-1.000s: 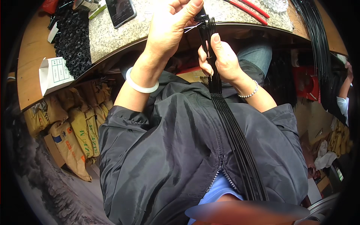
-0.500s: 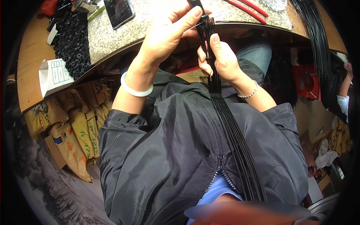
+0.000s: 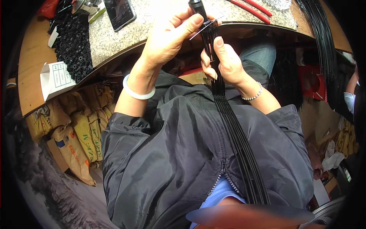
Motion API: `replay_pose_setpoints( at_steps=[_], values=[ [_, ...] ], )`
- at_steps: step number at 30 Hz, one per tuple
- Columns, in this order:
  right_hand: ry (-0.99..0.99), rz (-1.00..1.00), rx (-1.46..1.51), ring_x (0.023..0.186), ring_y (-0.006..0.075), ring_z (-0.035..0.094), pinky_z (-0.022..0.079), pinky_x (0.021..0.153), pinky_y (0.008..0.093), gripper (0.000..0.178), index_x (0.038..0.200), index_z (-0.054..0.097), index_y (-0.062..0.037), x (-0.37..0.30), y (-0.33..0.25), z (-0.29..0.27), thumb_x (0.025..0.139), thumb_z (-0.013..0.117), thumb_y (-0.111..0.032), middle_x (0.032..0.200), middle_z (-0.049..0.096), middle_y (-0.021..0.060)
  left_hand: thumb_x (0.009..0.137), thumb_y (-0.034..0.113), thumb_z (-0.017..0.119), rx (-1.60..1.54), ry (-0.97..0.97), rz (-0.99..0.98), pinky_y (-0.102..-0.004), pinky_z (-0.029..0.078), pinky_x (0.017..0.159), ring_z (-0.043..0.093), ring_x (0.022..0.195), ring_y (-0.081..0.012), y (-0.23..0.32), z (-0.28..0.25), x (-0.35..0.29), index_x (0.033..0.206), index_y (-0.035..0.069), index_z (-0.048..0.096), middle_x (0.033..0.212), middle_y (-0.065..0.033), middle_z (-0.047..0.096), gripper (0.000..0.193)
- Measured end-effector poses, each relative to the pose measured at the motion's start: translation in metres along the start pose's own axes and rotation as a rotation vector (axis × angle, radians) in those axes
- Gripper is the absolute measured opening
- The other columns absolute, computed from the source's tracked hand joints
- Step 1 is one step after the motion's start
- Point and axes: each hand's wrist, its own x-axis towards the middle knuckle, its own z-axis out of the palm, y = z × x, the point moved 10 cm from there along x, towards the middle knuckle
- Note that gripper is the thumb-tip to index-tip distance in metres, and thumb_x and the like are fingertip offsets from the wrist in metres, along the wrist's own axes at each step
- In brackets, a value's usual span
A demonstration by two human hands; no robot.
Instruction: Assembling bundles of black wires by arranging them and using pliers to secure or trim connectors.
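Observation:
Between the thumb and fingers of my left hand [image 3: 166, 40] is a black cylindrical tube [image 3: 198, 12], held upright above the table's near edge. My right hand [image 3: 228, 63] is closed around a bundle of thin black rods [image 3: 242, 149] that look like umbrella ribs. Their upper ends meet the tube's lower end, and their long lower ends run down over my dark jacket. A thin silvery wire [image 3: 196, 33] sticks out at a slant beside my left fingertips, where the rods meet the tube. My fingers hide part of this joint.
Red-handled pliers [image 3: 253, 11] and a phone [image 3: 120, 13] lie on the speckled tabletop [image 3: 152, 7]. To the left are a heap of small black parts [image 3: 72, 53] and a white box [image 3: 56, 80]. More black rods [image 3: 320, 38] hang over the right edge. A co-worker's arm [image 3: 350, 91] shows at far right.
The black tube shows more and has come slightly lower with my left fingers. The silvery wire stands out further to the left. My right hand keeps its grip, barely moved.

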Motion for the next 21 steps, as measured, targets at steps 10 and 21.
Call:
replay_pose_setpoints(
  at_steps=[10,21],
  values=[
    [0.012,0.023,-0.012,0.038,0.0097,0.039,0.033,0.039,0.0213,0.060,0.067,0.048,-0.0037,0.000,0.002,-0.001,0.089,0.027,-0.056,0.048,0.045,0.0049,0.090,0.023,0.048,-0.034,-0.050,0.000,-0.0330,0.047,0.083,0.059,0.095,-0.0231,0.000,0.002,0.002,0.106,-0.003,0.055,0.101,-0.0148,0.061,0.031],
    [0.014,0.044,0.019,0.039,0.0098,0.042,0.035,0.040,0.0210,0.059,0.070,0.050,-0.0038,-0.003,0.009,-0.002,0.087,0.031,-0.057,0.049,0.046,0.0048,0.090,0.025,0.049,-0.027,-0.017,-0.052,-0.0258,0.049,0.073,0.061,0.088,-0.0182,-0.009,-0.008,0.000,0.106,-0.001,0.056,0.099,-0.0137,0.062,0.031]
  ],
)
